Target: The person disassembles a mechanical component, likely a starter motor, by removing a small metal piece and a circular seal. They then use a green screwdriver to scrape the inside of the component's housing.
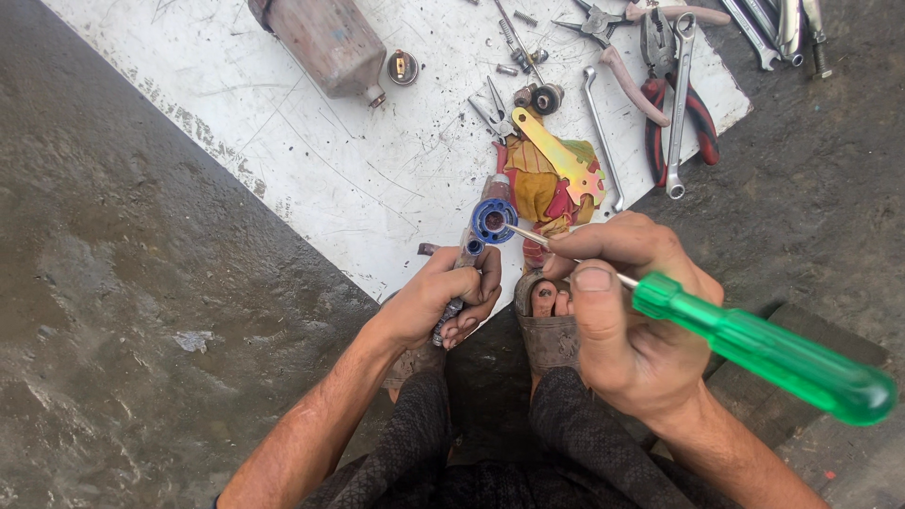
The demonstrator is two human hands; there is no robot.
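Left hand (436,300): clamped around metal part with blue ring (493,221), held above white board (311,160) edge.
Right hand (630,316): closed on green-handled screwdriver (754,344); tip inside ring's bore.
Progress: part looks mid-job; tool engaged, nothing removed yet.
Nearby: yellow bracket (558,155), pliers (660,94), wrenches, unused.

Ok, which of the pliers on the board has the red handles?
The large pliers at the board's right edge, under the long spanner. The pair above has pinkish handles; the small one sits mid-board.
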